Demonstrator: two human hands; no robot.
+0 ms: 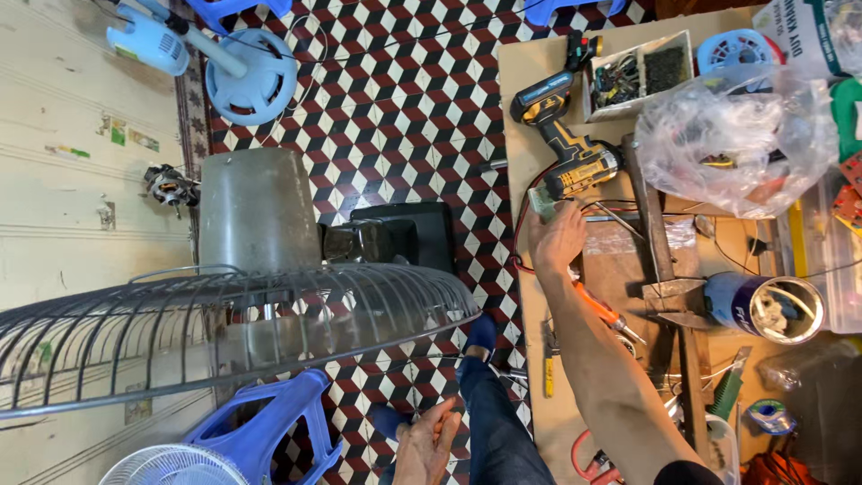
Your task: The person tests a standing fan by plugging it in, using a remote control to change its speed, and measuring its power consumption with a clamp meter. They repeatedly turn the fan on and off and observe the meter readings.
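Observation:
My right hand (557, 238) reaches over the wooden workbench (525, 81) and pinches a small green rectangular board (541, 202) by its edge; thin red and black wires (521, 242) run beside it. A yellow and black cordless drill (566, 135) lies just beyond the board. An orange-handled tool (603, 313) lies under my forearm. My left hand (426, 440) rests flat on my knee in blue jeans (498, 431), holding nothing.
A large wire fan guard (233, 332) stands at the left before a grey metal bucket (256, 211) and a black box (395, 238). A blue stool (269, 422) is below. On the bench are a screw tray (637, 72), a clear plastic bag (736, 144) and a blue can (763, 305).

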